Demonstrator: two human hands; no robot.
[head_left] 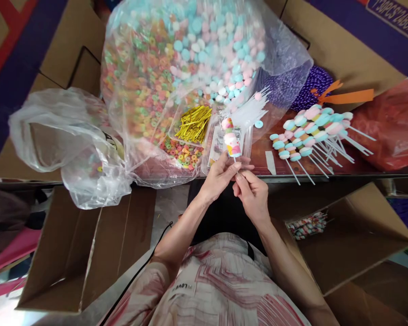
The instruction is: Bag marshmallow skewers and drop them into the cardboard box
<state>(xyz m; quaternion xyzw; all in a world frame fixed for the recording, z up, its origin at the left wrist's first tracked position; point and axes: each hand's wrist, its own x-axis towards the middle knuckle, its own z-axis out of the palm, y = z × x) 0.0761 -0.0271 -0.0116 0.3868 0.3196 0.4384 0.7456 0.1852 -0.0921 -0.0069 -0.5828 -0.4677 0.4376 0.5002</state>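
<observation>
While both hands pinch its thin white stick, the pink, yellow and white candy skewer (231,138) stands up in the middle of the frame, just above the fingers. The left hand (219,175) is closed on the stick right under the candy, and the right hand (251,192) is closed on the stick's lower end. The skewer looks full, with candy pieces stacked along its top part.

Just behind it lies a clear plastic tray (224,145), and above that a bunch of bare white sticks (250,108) waits. To the left sits a small heap of shiny gold twist ties (193,122).

At the right of the frame, a pile of finished blue and pink candy skewers (309,131) rests on the dark red worktop (258,156), so many are done. The big clear bag of loose colourful candy (180,54) at the top is very full, so I think lots are left to make.

An open brown cardboard box (353,235) sits at the lower right.
</observation>
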